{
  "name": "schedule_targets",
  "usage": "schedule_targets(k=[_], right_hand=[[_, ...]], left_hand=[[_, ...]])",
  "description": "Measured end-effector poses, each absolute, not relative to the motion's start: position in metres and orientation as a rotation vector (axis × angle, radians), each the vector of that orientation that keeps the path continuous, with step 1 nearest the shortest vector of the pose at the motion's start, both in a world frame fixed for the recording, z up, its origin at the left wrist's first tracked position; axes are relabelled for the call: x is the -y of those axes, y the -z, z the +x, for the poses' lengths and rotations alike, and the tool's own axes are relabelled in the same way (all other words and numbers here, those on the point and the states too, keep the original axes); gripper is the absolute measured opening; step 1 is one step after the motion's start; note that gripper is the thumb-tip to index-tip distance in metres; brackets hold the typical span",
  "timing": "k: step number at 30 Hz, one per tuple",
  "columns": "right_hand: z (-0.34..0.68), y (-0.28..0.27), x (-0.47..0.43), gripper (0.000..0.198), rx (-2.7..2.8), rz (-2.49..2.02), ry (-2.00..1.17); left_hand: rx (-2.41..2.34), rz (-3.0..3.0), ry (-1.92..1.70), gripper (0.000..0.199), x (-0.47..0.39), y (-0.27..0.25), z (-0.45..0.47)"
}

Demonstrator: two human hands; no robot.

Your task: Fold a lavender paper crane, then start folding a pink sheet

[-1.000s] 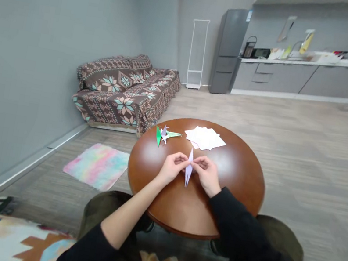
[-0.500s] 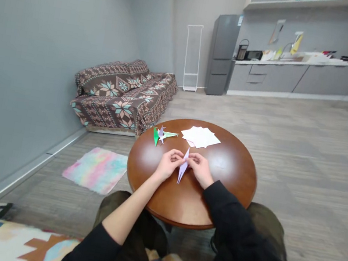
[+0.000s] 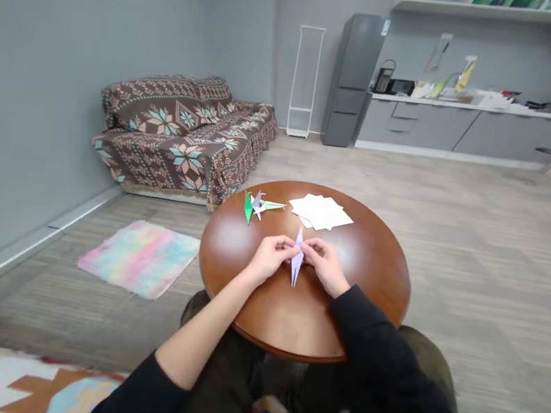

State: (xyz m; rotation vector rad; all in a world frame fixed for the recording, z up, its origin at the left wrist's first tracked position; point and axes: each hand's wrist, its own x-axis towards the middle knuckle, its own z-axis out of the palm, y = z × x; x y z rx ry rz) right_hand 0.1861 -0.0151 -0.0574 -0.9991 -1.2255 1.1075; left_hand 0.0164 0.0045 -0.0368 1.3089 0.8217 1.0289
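Between my hands is a folded piece of lilac origami paper (image 3: 295, 270), a long narrow diamond with its split end toward me. My left hand (image 3: 272, 255) pinches its left edge near the middle, and my right hand (image 3: 323, 262) pinches the right edge. Both hands are just above the round brown table (image 3: 282, 320). Farther left on the tabletop lie finished-looking folded paper figures: a green one (image 3: 248, 207), a purple one (image 3: 257, 204) and a pale green one (image 3: 272, 206). Beyond my fingers, white paper sheets (image 3: 321, 212) lie in a fanned pile.
A sofa (image 3: 167, 160) under a patterned cover stands against the left wall. On the floor left of the table lies a pastel fluffy mat (image 3: 143, 258). Farther back are a white rack (image 3: 300, 108), a grey fridge (image 3: 352, 78) and a kitchen counter (image 3: 482, 108).
The lilac paper has turned slightly, its near end swinging right so it points more straight at me. Both hands keep their pinch. The camera view has shifted a little.
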Motion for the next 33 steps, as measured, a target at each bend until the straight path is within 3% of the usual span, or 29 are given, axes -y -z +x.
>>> schedule_targets(k=[33], right_hand=[[0.174,0.044,0.032,0.039,1.412,-1.081,-1.134]], left_hand=[[-0.806,0.948,-1.218,0.030,-0.008,0.035,0.019]])
